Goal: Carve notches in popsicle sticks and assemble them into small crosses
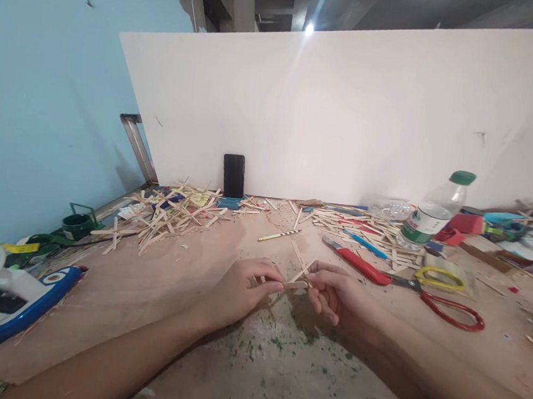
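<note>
Between my two hands, over the middle of the table, are flat wooden craft sticks. My left hand (245, 289) pinches the left end of a short wooden stick (294, 285) between thumb and fingertips. At its other end, my right hand (335, 290) has its fingers closed on a thin stick (305, 271) that slants up and crosses the first. Whether the two sticks are joined is too small to tell. Another wooden stick (296, 249) shows just beyond my fingers, and a striped yellow pencil (278, 236) lies farther back.
Red-handled scissors (450, 311), a red-handled knife (364, 265) and a blue pen (366, 244) lie right. Behind them stands a green-capped bottle (431, 217). Loose sticks (174, 215) pile up back left, near an upright phone (233, 176). A blue-and-white device (31, 302) sits left.
</note>
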Demonstrator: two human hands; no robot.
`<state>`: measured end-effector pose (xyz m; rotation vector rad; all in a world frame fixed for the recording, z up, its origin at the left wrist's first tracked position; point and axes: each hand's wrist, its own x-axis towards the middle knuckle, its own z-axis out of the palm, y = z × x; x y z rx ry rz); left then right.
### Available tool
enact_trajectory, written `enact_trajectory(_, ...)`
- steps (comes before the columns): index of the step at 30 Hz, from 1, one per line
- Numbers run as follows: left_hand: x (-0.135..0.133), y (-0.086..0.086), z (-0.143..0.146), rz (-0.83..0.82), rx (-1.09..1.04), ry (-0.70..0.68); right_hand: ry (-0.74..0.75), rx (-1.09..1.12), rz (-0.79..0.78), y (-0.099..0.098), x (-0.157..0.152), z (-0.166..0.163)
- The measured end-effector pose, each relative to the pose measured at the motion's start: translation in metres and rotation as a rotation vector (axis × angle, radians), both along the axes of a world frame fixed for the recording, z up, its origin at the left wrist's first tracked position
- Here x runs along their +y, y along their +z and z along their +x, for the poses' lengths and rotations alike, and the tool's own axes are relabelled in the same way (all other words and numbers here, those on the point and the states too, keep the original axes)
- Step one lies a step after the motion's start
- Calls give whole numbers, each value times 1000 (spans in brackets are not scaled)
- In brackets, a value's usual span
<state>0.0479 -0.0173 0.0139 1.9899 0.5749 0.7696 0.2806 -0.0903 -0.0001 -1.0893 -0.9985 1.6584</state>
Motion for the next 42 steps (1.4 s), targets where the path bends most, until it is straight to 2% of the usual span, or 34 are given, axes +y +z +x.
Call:
enact_trajectory(10, -3, 0, 2, 42, 24, 37, -11, 13, 27, 7, -1, -5)
enact_trajectory(18, -8, 2, 3, 37, 12, 37, 40, -6, -2, 14, -10, -29)
enact_trajectory(25, -3, 3, 1, -14, -9, 7, 106, -53, -18, 16, -15, -33)
enact_trajectory(30, -2, 6, 2, -46, 1, -33, 63, -83, 29, 17, -16, -32)
enact_trajectory(38, -9, 6, 2, -99, 47, 10, 41, -84, 67, 17, -17, -29)
enact_trajectory(42, -12, 3, 3, -136, 60, 16, 78, -110, 90, 14, -15, -28)
